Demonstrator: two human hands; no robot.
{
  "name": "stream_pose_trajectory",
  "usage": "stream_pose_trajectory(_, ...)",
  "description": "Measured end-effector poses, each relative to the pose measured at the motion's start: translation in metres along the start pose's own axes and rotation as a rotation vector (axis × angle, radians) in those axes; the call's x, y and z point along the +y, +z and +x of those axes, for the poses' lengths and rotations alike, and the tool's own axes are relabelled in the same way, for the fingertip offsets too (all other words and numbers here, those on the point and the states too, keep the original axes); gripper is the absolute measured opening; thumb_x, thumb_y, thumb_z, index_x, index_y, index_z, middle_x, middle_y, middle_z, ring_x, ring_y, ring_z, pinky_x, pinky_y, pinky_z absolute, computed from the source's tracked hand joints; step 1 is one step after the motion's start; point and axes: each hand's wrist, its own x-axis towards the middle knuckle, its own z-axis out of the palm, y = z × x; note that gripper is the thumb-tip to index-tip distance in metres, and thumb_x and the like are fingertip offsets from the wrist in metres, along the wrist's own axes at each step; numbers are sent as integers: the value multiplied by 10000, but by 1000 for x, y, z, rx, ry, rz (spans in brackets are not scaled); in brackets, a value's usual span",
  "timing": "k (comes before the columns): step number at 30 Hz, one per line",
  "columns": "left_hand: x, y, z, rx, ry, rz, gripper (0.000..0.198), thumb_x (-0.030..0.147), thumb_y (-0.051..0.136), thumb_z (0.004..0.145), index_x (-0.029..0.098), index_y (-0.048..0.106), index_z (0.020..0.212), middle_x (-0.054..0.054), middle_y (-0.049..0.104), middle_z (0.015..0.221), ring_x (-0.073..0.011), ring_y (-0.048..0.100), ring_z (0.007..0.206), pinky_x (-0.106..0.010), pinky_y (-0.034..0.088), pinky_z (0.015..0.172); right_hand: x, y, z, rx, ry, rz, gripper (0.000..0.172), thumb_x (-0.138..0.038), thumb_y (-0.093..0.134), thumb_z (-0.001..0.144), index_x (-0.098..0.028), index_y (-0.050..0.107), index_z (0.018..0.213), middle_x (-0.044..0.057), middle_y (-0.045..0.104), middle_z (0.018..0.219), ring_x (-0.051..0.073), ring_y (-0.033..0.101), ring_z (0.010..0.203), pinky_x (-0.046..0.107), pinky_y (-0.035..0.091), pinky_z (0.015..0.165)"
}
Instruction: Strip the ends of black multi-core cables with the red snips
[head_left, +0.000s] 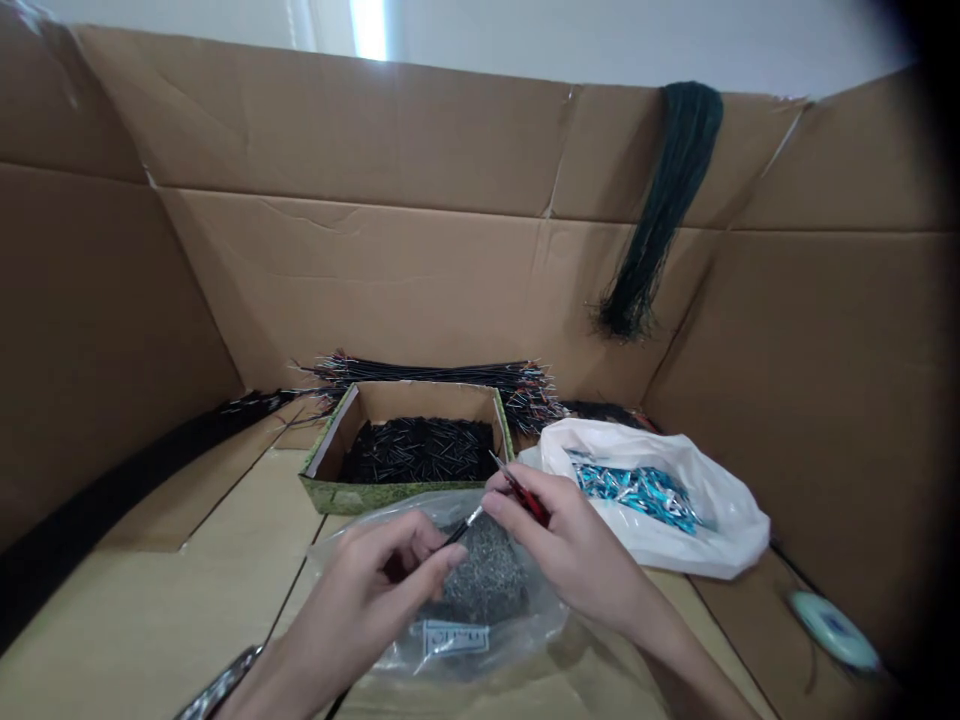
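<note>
My left hand [390,570] pinches a thin black cable [455,534] between thumb and fingers. A small silvery tip [474,515] sits at the cable's end, close to the fingertips of my right hand [551,530]. That right hand is closed around a red-handled tool [529,497], its thin metal point facing up and left. Beneath both hands lies a clear plastic bag [525,625] holding a mass of fine, grey metallic pieces [487,575]. Whether the right fingertips touch the silvery tip cannot be made out.
Behind the bag stands a green-edged box [397,497] of short black pieces. Bundled black cables [442,373] lie behind it. On the right are a white bag [720,500] of blue pieces and a pale green object [834,630]. Dark green threads [667,200] hang over the cardboard wall [375,270].
</note>
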Motion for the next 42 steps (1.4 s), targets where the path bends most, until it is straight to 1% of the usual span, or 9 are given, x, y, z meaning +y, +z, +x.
stream_pose_trajectory(4, -3, 0, 4, -81, -186, -309, 438, 522, 572, 968, 181, 572, 693, 33, 567, 534, -69, 451, 367, -176, 327, 387, 1, 3, 3, 29, -52, -33, 229, -327, 515, 1022, -208, 563, 832, -54, 488, 701, 129, 440, 654, 273, 333, 618)
stream_pose_trajectory(7, -8, 3, 6, -42, -229, -414, 419, 542, 641, 918, 196, 525, 712, 39, 591, 540, -56, 413, 331, -159, 295, 347, 2, 6, 6, 39, -25, -22, 214, -340, 532, 1009, -205, 588, 853, -51, 482, 690, 133, 434, 638, 275, 328, 603)
stream_pose_trajectory(12, -8, 9, 3, 95, -146, -313, 385, 460, 692, 905, 208, 477, 709, 94, 472, 507, -46, 382, 345, -152, 264, 354, -1, 14, 6, 12, 54, 116, 166, -320, 597, 958, -202, 614, 843, -56, 436, 674, 128, 400, 623, 260, 317, 574)
stream_pose_trajectory(19, -12, 12, 1, 152, -71, -185, 350, 426, 680, 929, 210, 492, 728, 59, 540, 594, -74, 456, 444, -177, 319, 410, -4, 17, 10, -19, 65, 243, 140, -269, 618, 931, -189, 631, 816, -66, 417, 652, 121, 373, 619, 252, 300, 563)
stream_pose_trajectory(24, -10, 10, 3, 127, -60, -313, 341, 476, 642, 948, 205, 527, 775, 47, 544, 603, -85, 426, 488, -176, 330, 441, -2, 17, 9, -1, 65, 262, 177, -264, 633, 914, -194, 568, 765, -72, 407, 650, 118, 358, 616, 253, 301, 566)
stream_pose_trajectory(27, -3, 10, 4, 93, -108, -447, 393, 520, 633, 942, 207, 487, 755, 85, 446, 533, -67, 323, 430, -166, 265, 403, -2, 19, 7, 18, 69, 287, 234, -298, 649, 914, -202, 524, 742, -77, 391, 648, 114, 343, 610, 250, 294, 555)
stream_pose_trajectory(30, 0, 11, 4, 117, -116, -477, 389, 505, 633, 948, 205, 477, 755, 107, 381, 515, -58, 271, 424, -153, 220, 397, -3, 22, 5, 39, 88, 328, 252, -318, 657, 913, -205, 509, 743, -77, 399, 650, 111, 340, 605, 246, 292, 546)
stream_pose_trajectory(36, -9, 13, -1, 289, 27, -300, 293, 384, 667, 948, 186, 553, 765, 51, 507, 643, -80, 424, 536, -157, 361, 485, -3, 29, 1, 46, 140, 467, 260, -369, 667, 913, -208, 515, 777, -74, 413, 661, 105, 345, 587, 240, 306, 533)
stream_pose_trajectory(42, -17, 13, -4, 337, 123, -180, 242, 300, 672, 944, 198, 555, 758, 37, 540, 677, -102, 476, 579, -172, 409, 518, -6, 30, -3, 50, 157, 452, 257, -329, 654, 895, -220, 473, 748, -89, 337, 626, 104, 296, 563, 237, 276, 511)
